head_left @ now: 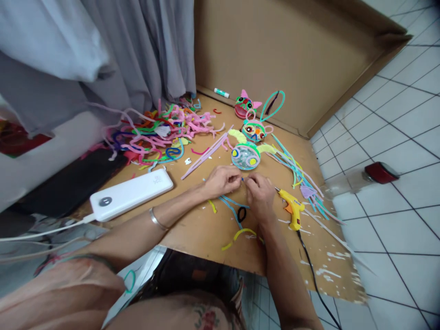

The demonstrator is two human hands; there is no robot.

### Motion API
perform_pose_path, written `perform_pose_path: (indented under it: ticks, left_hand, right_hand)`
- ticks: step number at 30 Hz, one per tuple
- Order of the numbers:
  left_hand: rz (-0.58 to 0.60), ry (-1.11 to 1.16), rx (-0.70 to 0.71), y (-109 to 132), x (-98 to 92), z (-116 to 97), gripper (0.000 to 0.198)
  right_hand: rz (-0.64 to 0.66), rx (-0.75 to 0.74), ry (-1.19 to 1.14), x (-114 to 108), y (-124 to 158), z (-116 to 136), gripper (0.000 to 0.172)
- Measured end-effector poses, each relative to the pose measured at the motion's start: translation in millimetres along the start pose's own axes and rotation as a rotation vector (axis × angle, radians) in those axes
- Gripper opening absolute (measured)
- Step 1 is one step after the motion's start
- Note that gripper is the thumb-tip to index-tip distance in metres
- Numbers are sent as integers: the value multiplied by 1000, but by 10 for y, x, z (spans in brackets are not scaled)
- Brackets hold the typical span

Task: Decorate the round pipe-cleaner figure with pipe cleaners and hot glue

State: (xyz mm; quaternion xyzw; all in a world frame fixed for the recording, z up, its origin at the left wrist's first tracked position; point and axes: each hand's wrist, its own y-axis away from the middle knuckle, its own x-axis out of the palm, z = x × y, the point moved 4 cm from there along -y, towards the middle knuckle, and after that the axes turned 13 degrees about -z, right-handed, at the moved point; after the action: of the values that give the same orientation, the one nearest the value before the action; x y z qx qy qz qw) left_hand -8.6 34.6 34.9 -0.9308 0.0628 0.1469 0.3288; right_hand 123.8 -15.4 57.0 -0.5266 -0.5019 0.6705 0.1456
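My left hand [224,180] is closed in a pinch over the middle of the board. Close beside it, my right hand [260,195] is closed too, its fingertips almost meeting the left ones. A tiny blue piece [242,179], apparently pipe cleaner, shows between the fingertips; most of it is hidden. Just beyond the hands sits a round pipe-cleaner face [245,156] with a silvery middle, yellow-centred eyes and pale yellow side pieces. Blue pipe cleaners [236,211], a black ring [242,214] and a curved yellow pipe cleaner [239,234] lie nearer my body.
A yellow glue gun [292,208] lies to the right, its cord trailing off the board. Behind are two more decorated faces [255,131] and a glue stick [222,93]. Tangled pipe cleaners [165,130] and a white power bank [132,195] occupy the left; loose strands [292,160] lie right.
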Motion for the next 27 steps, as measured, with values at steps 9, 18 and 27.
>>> perform_pose_path:
  ticks: [9, 18, 27]
  left_hand:
    - [-279, 168, -401, -42, -107, 192, 20]
    - [-107, 421, -335, -15, -16, 15, 40]
    - [61, 365, -327, -7, 12, -30, 36]
  right_hand:
    - [-80, 698, -600, -18, -17, -156, 15]
    - [72, 1067, -935, 107, 68, -257, 26]
    - [72, 1109, -947, 152, 88, -192, 26]
